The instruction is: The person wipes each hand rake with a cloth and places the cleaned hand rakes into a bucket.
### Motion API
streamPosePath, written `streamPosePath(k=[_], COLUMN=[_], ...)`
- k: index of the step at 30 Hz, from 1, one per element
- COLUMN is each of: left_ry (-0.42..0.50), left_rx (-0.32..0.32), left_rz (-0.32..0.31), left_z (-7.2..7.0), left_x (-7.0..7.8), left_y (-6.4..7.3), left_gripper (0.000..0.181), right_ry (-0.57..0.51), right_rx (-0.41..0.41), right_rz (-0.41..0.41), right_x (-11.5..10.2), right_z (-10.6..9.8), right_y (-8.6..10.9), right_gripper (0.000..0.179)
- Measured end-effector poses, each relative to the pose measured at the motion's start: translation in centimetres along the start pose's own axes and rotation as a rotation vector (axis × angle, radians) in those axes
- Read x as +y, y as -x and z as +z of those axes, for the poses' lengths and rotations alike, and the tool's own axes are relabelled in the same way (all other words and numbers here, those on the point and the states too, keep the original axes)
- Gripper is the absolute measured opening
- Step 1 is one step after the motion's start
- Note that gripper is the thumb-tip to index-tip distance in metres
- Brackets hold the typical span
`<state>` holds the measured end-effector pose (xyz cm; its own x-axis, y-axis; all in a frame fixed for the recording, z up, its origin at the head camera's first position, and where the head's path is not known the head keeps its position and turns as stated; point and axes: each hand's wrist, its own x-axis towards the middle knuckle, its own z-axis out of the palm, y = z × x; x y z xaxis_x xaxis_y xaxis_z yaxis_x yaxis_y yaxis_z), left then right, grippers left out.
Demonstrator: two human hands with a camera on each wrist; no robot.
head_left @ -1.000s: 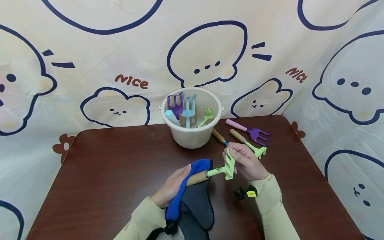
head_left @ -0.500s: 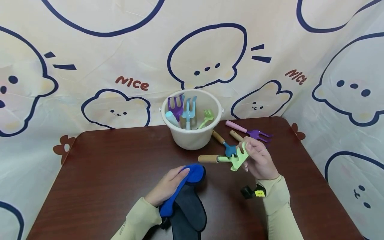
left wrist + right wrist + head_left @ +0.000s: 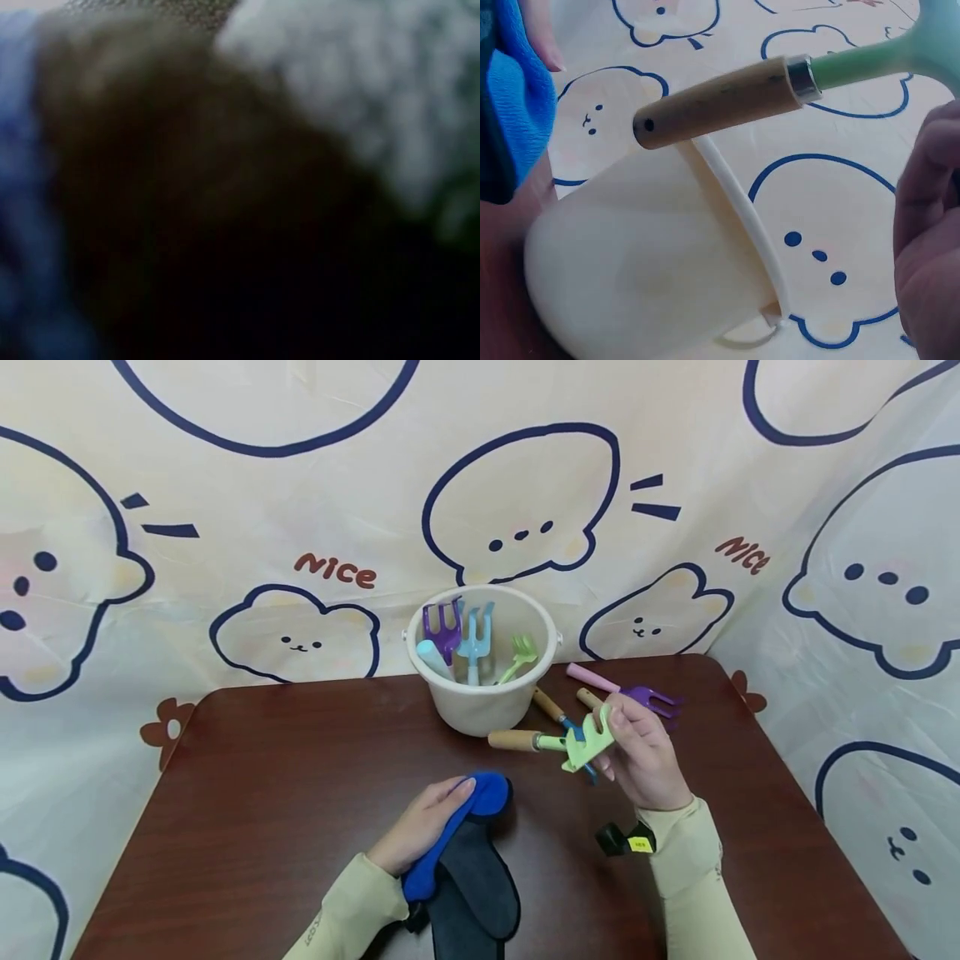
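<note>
Right hand (image 3: 643, 749) pinches rake (image 3: 553, 743); left hand (image 3: 422, 827) pinches mitt (image 3: 474, 872).
Rake partly hides blue tool (image 3: 550, 704); bucket (image 3: 480, 708) stands beyond, purple fork (image 3: 640, 694) lies rightward.

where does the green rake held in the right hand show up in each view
Head: green rake just right of and below centre, wooden handle pointing left.
Left wrist: not seen; picture dark and blurred.
Right wrist: green rake across the upper right, cut off by the right edge.
Shared landmark, head and right wrist: white bucket, also at.
</note>
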<state>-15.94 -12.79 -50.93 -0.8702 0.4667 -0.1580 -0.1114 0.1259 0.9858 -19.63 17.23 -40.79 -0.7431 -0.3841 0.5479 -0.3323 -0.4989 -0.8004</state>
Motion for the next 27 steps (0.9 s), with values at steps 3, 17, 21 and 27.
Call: streamPosePath(k=[3, 17, 21, 27], left_ry=[-0.005, 0.000, -0.005, 0.001], left_rx=[-0.006, 0.018, 0.022, 0.026], left_rz=[-0.003, -0.013, -0.018, -0.028], left_z=[0.1, 0.1, 0.1, 0.1], left_x=[-0.2, -0.6, -0.6, -0.6], left_y=[0.0, 0.2, 0.2, 0.2], left_gripper=[0.049, 0.059, 0.059, 0.060], right_ry=[0.091, 0.661, 0.790, 1.055], right_rx=[0.062, 0.190, 0.121, 0.045], right_rz=[0.010, 0.174, 0.343, 0.430], right_x=[-0.6, 0.9, 3.3, 4.6], right_z=[0.4, 1.7, 0.9, 1.1], right_y=[-1.5, -9.2, -10.5, -11.8], right_gripper=[0.034, 0.027, 0.029, 0.033])
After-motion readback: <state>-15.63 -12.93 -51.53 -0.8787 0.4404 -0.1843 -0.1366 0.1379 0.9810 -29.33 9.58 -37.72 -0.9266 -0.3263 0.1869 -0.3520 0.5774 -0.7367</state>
